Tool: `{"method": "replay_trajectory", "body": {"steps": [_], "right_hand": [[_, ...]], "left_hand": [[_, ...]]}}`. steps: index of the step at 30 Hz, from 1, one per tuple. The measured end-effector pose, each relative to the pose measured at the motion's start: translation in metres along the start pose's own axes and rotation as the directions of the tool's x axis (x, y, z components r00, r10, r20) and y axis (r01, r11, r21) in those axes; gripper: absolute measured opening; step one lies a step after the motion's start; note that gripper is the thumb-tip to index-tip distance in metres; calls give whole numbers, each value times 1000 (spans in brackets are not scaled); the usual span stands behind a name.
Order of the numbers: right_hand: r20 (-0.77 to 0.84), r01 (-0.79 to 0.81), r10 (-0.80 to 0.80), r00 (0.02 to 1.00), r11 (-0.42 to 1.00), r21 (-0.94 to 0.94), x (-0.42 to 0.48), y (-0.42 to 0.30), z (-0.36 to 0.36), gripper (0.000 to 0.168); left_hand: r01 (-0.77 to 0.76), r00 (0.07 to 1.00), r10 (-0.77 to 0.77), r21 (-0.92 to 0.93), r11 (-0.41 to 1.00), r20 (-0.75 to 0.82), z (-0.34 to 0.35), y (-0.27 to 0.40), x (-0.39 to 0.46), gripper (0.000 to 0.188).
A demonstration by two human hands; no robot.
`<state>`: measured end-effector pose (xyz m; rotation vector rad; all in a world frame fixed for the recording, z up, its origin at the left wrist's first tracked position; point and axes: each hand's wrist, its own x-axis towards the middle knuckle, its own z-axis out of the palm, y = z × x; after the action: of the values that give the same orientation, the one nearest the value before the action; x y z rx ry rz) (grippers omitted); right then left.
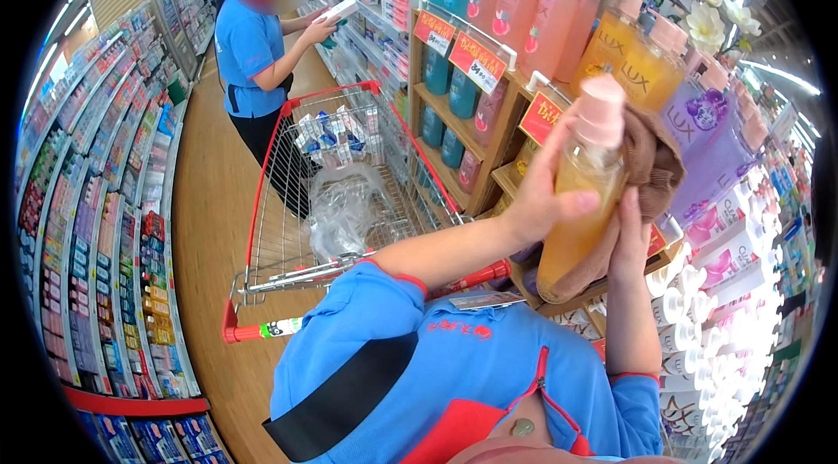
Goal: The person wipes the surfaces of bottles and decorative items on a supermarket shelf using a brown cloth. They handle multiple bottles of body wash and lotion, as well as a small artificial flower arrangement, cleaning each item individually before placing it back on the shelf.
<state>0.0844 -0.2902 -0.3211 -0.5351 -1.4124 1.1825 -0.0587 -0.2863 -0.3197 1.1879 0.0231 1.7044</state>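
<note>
A clear pump bottle of amber liquid (582, 192) with a pink top is held tilted in front of my chest. One of my hands, the left by its place in the picture or the right by the arm's crossing, cannot be told by that alone; the arm from the picture's left shoulder ends in my left hand (550, 182), its fingers and thumb around the bottle's upper part. My right hand (632, 241) presses a brown cloth (655, 156) against the bottle's other side. Large Lux pump bottles (645, 68) stand on the wooden display just behind.
A red-edged wire shopping cart (288, 202) holding small boxes and clear plastic stands ahead at left. Beyond it a person in a blue shirt (245, 51) holds a white box. Stocked shelves (98, 235) line the aisle's left; a wooden display (501, 117) stands close at right.
</note>
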Motion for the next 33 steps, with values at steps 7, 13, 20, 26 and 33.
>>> {"method": "replay_trajectory", "body": {"steps": [7,13,20,26,33], "right_hand": [[26,-188,190,981,980,-68,-34,38,-20,60],[388,-621,488,782,667,412,-19,20,-6,78],[757,-775,173,630,89,625,-1,45,9,87],[557,-614,270,785,454,646,-13,20,-3,70],[289,-528,487,824,476,704,4,82,-16,54]], "left_hand": [[8,998,3,-191,982,59,-27,26,26,73],[242,944,-155,-292,925,292,-34,-4,32,92],[217,858,-77,-222,950,508,-66,-26,49,102],[137,961,-100,-132,982,258,-82,-2,64,98],[-405,914,295,561,722,280,-45,0,62,96]]}}
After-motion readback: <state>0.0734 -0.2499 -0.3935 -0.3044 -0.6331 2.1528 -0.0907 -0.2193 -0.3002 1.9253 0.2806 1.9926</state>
